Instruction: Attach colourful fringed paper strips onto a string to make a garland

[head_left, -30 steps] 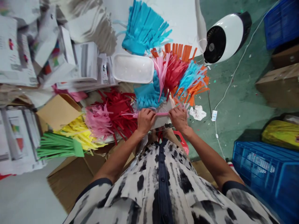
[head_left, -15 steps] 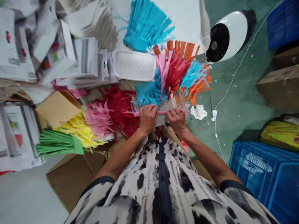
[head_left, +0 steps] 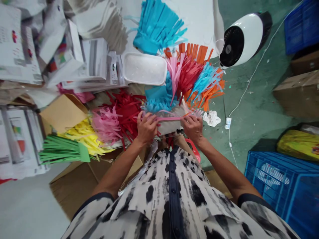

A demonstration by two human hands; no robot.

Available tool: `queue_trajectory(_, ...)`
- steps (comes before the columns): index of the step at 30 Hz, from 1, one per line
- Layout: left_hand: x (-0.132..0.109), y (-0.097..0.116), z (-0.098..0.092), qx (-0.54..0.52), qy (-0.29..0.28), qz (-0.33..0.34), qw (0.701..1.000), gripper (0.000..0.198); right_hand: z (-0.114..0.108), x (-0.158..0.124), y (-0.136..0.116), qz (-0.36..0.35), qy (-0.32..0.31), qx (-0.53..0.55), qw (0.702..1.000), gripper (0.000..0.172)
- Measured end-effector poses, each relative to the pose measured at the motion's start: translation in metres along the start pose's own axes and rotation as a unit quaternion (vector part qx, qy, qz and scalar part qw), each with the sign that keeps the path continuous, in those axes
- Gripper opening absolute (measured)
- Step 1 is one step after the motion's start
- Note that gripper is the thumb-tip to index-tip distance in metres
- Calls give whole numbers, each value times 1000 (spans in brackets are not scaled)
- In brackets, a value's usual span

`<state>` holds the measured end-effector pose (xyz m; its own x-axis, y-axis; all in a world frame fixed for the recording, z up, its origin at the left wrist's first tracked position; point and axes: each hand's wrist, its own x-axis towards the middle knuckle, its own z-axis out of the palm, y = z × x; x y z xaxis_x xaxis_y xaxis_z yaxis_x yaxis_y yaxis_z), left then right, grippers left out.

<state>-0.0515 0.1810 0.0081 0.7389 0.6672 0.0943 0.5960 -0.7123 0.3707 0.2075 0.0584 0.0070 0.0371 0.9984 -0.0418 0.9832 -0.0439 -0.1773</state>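
In my lap my left hand [head_left: 147,127] and my right hand [head_left: 193,127] pinch a narrow pink paper strip [head_left: 169,118] between them. The strip lies stretched across a pale, translucent bundle [head_left: 169,126], whose exact form I cannot make out. Just beyond my hands, a heap of blue, pink, red and orange fringed paper [head_left: 191,79] rises. Red fringe [head_left: 127,113] and pink fringe [head_left: 106,125] lie beside my left hand. Crumpled white paper [head_left: 211,118] sits just past my right hand.
Yellow fringe [head_left: 79,139] and green fringe [head_left: 62,152] lie to the left, beyond them printed sheets [head_left: 20,139]. A white plastic tub [head_left: 144,68] and a black-and-white fan [head_left: 244,39] stand ahead. A blue crate [head_left: 274,189], cardboard boxes [head_left: 299,94] and a white cable [head_left: 246,86] occupy the green floor at right.
My left hand has slid to the left along the pink strip, and more of the strip now shows between my hands. My right hand has barely moved.
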Motion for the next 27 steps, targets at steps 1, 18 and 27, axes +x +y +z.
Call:
queue_trajectory(1,4,6,2,-5,-10,9,1000,25,-1,2,0,2,-1,0,1000,28)
queue_trajectory(18,50,37,46,-9,-67,82,994,27,5,24,-5,-68,26,-12,997,25)
queue_trajectory(27,46,27,40,-13,-55,11,998,26,1,29,-5,20,-9,34,999,20)
